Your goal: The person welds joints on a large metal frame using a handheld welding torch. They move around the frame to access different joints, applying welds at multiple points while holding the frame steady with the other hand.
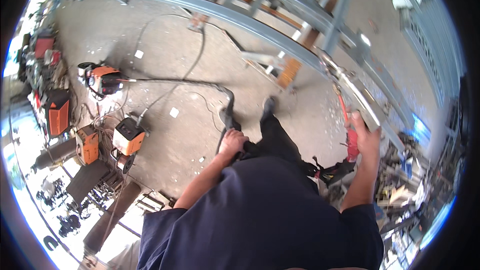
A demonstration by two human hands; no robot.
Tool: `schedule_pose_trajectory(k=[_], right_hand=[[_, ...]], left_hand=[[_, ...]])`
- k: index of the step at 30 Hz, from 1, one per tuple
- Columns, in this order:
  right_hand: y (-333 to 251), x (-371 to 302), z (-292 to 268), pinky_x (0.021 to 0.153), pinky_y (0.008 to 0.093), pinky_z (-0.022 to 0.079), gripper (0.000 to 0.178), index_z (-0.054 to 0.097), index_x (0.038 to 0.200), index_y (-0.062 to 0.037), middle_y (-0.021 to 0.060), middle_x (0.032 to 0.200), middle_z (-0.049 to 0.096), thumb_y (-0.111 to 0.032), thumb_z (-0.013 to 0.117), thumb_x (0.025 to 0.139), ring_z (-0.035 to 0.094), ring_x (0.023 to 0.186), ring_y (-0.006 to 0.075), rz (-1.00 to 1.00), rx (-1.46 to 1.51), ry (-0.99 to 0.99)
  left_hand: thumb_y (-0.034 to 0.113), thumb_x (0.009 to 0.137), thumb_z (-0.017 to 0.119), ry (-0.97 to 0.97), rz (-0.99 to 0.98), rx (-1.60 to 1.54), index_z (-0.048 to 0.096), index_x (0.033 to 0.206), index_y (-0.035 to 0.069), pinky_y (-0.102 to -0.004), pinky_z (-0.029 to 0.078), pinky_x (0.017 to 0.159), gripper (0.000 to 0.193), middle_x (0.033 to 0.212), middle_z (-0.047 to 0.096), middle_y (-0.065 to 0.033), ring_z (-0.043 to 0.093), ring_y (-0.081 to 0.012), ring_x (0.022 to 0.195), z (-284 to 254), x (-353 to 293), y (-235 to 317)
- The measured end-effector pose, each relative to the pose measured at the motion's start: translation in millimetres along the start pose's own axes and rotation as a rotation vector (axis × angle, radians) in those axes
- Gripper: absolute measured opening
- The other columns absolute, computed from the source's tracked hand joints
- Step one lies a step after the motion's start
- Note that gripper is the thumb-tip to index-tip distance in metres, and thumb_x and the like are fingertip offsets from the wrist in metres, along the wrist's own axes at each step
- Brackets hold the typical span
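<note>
My left hand [233, 142] is closed around a thick black cable [230, 102] in front of my waist. The cable runs across the floor from an orange and black machine [104, 79] on the left. Out to the right, my right hand [366, 142] grips a red-handled welding torch [352, 146]. Its slim red front part [342, 105] points up toward the grey steel frame [295, 49]. A dark cable end [337, 171] hangs below the handle. Whether the torch touches the frame I cannot tell.
Several orange and black machines, one a boxy unit [129, 135], stand at the left among tangled cables. A small bracket-like steel piece with a rusty plate [289, 72] lies beneath the frame. Scrap and offcuts [400, 190] crowd the right. My shoes [269, 105] stand on the concrete floor.
</note>
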State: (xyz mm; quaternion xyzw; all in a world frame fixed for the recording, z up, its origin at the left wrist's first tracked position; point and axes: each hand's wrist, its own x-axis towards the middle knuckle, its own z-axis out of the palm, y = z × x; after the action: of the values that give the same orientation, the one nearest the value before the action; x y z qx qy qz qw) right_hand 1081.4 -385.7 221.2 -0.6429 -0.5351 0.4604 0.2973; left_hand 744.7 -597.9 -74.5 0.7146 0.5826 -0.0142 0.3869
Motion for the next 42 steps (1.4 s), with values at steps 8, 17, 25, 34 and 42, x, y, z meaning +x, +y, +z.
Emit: schedule_pose_trajectory(k=[8,17,25,34,42], right_hand=[[-97.7,23.3,59.8,0.059,0.0306,0.054,0.045,0.06,0.127,0.0014,0.0107,0.101,0.069,-0.039,0.055,0.108,0.064,0.068,0.0147,-0.363,0.318,0.087],[-198.2,90.4,173.5,0.063,0.0298,0.054,0.056,0.057,0.134,0.0018,0.0099,0.104,0.067,-0.046,0.057,0.105,0.062,0.074,0.0129,-0.204,0.963,0.04],[-212.0,178.7,352.3,0.07,0.0311,0.057,0.046,0.055,0.132,-0.0032,0.0105,0.107,0.069,-0.036,0.062,0.101,0.066,0.08,0.016,0.194,1.137,-0.195],[-297.8,243.4,523.5,0.082,0.0363,0.061,0.038,0.056,0.133,-0.0025,0.0156,0.118,0.066,-0.029,0.054,0.106,0.071,0.091,0.021,0.541,1.205,-0.659],[-380.4,288.1,678.8,0.075,0.0371,0.061,0.034,0.056,0.129,-0.0029,0.0149,0.114,0.067,-0.024,0.06,0.103,0.07,0.084,0.0197,0.52,0.995,-0.738]], left_hand=[[0.012,0.071,0.076,0.598,-0.171,-0.285,0.075,0.103,0.016,-0.0486,0.041,0.111,0.032,0.107,0.07,-0.0061,0.063,-0.0299,0.118,-126.7,-50.0,-87.1],[-0.004,0.083,0.078,1.371,-0.298,-0.583,0.07,0.103,0.004,-0.0322,0.053,0.079,0.023,0.093,0.065,-0.0063,0.063,-0.0185,0.087,-291.9,-207.5,-209.7],[0.0,0.094,0.064,2.316,-0.539,-0.711,0.072,0.107,0.003,-0.0256,0.053,0.078,0.015,0.096,0.067,-0.0042,0.063,-0.0136,0.09,-428.5,-284.2,-277.8],[0.02,0.105,0.062,2.193,-0.932,0.033,0.069,0.122,-0.001,-0.0321,0.05,0.094,0.027,0.111,0.066,-0.0081,0.061,-0.0181,0.103,-535.1,-378.7,-280.7],[0.013,0.102,0.064,2.273,-1.073,-0.518,0.072,0.114,0.005,-0.0211,0.042,0.066,0.016,0.085,0.062,0.0,0.053,-0.0084,0.073,-516.7,-380.8,-407.8]])
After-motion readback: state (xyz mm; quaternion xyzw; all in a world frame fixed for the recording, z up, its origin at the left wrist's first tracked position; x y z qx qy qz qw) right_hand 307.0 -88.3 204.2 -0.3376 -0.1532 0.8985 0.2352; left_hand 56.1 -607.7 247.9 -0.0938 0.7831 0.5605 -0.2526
